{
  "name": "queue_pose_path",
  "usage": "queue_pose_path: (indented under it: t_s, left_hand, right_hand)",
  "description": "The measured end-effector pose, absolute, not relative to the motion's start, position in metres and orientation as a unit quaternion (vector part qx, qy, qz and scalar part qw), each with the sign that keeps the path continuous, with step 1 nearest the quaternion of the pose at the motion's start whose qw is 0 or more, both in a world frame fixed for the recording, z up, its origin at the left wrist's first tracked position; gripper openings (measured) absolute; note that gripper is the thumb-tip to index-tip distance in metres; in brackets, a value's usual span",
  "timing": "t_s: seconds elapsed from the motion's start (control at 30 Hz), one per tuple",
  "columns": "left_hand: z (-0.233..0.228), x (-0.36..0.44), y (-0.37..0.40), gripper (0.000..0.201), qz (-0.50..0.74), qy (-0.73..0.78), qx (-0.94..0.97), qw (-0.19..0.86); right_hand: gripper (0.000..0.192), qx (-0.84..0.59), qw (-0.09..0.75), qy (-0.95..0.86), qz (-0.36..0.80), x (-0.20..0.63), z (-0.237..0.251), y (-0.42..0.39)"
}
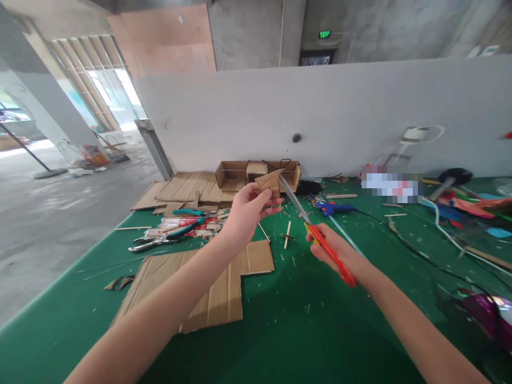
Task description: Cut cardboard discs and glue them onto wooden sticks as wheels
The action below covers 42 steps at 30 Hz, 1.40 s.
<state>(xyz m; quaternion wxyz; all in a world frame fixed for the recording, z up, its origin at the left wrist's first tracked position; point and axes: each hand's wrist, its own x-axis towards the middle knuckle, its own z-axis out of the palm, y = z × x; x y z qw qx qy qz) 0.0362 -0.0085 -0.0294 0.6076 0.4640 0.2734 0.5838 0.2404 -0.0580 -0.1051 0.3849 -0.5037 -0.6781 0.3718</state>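
Observation:
My left hand (256,205) is raised over the table and pinches a small piece of brown cardboard (269,183) between thumb and fingers. My right hand (332,248) is closed around the red-and-yellow handle of a pair of scissors (330,256). Their long metal blades point up and left, with the tips at the cardboard's right edge; whether they bite into it I cannot tell. Below my left forearm lies a large cut cardboard sheet (216,293), partly covered by the arm. Behind the left hand stands an open cardboard box structure (234,173) with a dark cord.
Pliers with teal handles (186,230) lie left on the green table (296,330), near wrapped sticks. A small stick cross (287,235) lies between the hands. A blue glue gun (334,208) and its cable are at right, beside cluttered tools. A white partition (240,117) stands behind.

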Motion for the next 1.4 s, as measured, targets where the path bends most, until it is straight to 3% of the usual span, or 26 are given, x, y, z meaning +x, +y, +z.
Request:
queue_pose_path:
  t_s: [0.2, 0.63, 0.9, 1.13, 1.3, 1.4]
  left_hand:
    - [-0.037, 0.034, -0.006, 0.019, 0.637, 0.274, 0.439, 0.572]
    - [-0.038, 0.039, -0.015, 0.021, 0.546, 0.318, 0.582, 0.511]
    - [-0.032, 0.032, -0.012, 0.015, 0.521, 0.321, 0.599, 0.516]
    - [-0.032, 0.032, -0.013, 0.016, 0.512, 0.317, 0.599, 0.529]
    - [-0.029, 0.033, -0.017, 0.017, 0.501, 0.326, 0.593, 0.539]
    - [-0.028, 0.033, -0.018, 0.018, 0.502, 0.322, 0.591, 0.544]
  right_hand:
    - [0.045, -0.458, 0.388, -0.716, 0.356, 0.239, -0.106, -0.059]
    - [0.034, -0.455, 0.339, -0.739, 0.362, 0.222, -0.089, -0.078]
    - [0.033, -0.467, 0.333, -0.755, 0.317, 0.22, -0.089, -0.079]
    - [0.029, -0.533, 0.31, -0.765, 0.185, 0.216, -0.095, -0.071]
    - [0.031, -0.597, 0.269, -0.743, 0.138, 0.211, -0.089, -0.075]
    - [0.032, -0.619, 0.287, -0.719, 0.134, 0.209, -0.088, -0.076]
